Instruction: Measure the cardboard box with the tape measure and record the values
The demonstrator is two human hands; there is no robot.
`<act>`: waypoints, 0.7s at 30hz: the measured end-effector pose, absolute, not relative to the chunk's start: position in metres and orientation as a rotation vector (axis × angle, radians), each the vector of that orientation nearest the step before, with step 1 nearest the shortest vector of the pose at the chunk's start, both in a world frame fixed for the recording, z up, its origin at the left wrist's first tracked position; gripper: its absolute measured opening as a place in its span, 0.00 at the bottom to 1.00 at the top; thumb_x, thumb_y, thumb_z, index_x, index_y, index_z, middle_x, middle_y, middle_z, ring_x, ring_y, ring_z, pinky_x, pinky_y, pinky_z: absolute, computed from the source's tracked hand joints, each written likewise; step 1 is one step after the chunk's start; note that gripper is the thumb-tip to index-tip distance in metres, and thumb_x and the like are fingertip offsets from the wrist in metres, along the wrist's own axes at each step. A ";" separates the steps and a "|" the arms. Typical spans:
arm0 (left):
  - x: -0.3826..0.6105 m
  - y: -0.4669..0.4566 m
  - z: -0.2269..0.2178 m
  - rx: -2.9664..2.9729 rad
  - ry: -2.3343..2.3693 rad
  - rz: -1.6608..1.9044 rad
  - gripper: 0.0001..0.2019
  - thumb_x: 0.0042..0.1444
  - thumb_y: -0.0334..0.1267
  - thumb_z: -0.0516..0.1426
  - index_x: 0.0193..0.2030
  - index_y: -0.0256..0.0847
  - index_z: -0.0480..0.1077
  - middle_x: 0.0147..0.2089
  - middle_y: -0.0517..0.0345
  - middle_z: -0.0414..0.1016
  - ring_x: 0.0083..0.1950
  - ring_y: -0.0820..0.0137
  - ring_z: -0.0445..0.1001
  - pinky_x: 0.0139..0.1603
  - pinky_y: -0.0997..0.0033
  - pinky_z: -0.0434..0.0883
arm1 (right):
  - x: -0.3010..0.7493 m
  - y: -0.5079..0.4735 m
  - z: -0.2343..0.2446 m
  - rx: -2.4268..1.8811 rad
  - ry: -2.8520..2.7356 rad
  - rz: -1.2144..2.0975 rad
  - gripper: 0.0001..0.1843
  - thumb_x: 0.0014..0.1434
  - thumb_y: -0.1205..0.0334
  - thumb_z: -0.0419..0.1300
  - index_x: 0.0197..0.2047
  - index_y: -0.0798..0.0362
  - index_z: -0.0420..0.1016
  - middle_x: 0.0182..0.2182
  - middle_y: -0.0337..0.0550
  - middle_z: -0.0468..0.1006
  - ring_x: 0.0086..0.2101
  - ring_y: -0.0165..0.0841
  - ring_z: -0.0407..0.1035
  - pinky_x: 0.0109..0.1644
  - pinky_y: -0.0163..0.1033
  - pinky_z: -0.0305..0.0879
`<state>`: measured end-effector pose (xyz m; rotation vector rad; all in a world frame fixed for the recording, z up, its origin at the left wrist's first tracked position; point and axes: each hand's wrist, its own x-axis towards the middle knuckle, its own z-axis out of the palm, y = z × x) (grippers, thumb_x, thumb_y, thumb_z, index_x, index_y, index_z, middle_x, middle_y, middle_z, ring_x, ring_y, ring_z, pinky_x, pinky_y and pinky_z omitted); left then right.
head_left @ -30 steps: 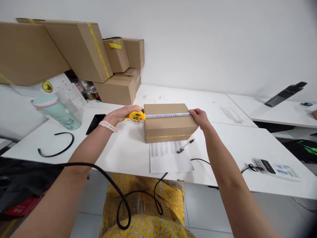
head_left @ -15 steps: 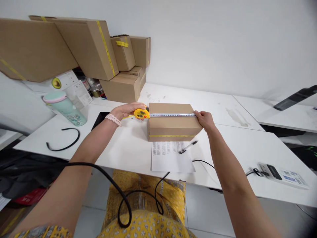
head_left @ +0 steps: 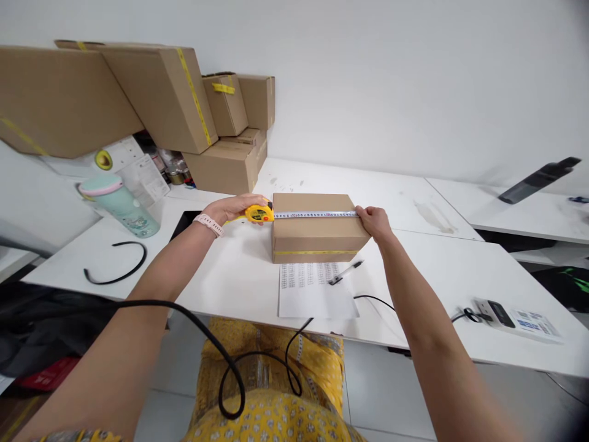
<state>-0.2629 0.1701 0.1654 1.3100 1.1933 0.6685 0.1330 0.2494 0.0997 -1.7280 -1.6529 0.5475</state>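
Observation:
My left hand (head_left: 240, 207) is closed around the yellow case of a tape measure (head_left: 260, 213), at the left end of a closed cardboard box (head_left: 317, 230). The white blade runs out across the top of the box to its right edge. There my right hand (head_left: 373, 220) pinches the blade's end against the box; the very tip is hidden by my fingers. Yellow tape lines the lower front side of the box. Just in front lies a printed sheet (head_left: 317, 301), with a black-capped pen (head_left: 345, 273) resting on it.
Cardboard boxes (head_left: 225, 162) are stacked at the back left. A mint tumbler (head_left: 119, 202) leans near a curved black band (head_left: 142, 261). At the right are a white power strip (head_left: 519, 322) and a dark bottle (head_left: 538, 181). A black cable (head_left: 202, 328) hangs before me.
The view has shifted slightly. Both hands keep their places at the two ends of the box, with the tape measure's blade still stretched across the top.

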 end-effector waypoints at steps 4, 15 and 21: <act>-0.256 0.165 0.183 1.356 1.245 0.721 0.22 0.45 0.48 0.67 0.45 0.36 0.77 0.39 0.50 0.80 0.34 0.65 0.77 0.32 0.67 0.71 | 0.134 0.250 0.110 -1.716 -1.624 0.596 0.23 0.59 0.52 0.62 0.18 0.50 0.61 0.16 0.35 0.62 0.22 0.27 0.55 0.27 0.36 0.51; -0.157 0.052 0.144 0.988 0.894 0.908 0.23 0.48 0.53 0.66 0.41 0.34 0.79 0.37 0.48 0.80 0.31 0.67 0.75 0.31 0.68 0.71 | 0.086 0.235 0.171 -1.272 -1.612 0.845 0.19 0.59 0.48 0.65 0.26 0.53 0.72 0.20 0.39 0.71 0.23 0.28 0.64 0.29 0.35 0.62; -0.103 0.013 0.120 0.583 0.899 1.353 0.27 0.43 0.52 0.69 0.47 0.36 0.77 0.39 0.54 0.79 0.33 0.68 0.76 0.36 0.68 0.74 | 0.061 0.252 0.145 -1.285 -1.606 0.718 0.19 0.64 0.47 0.55 0.29 0.51 0.71 0.29 0.44 0.77 0.29 0.33 0.67 0.39 0.41 0.65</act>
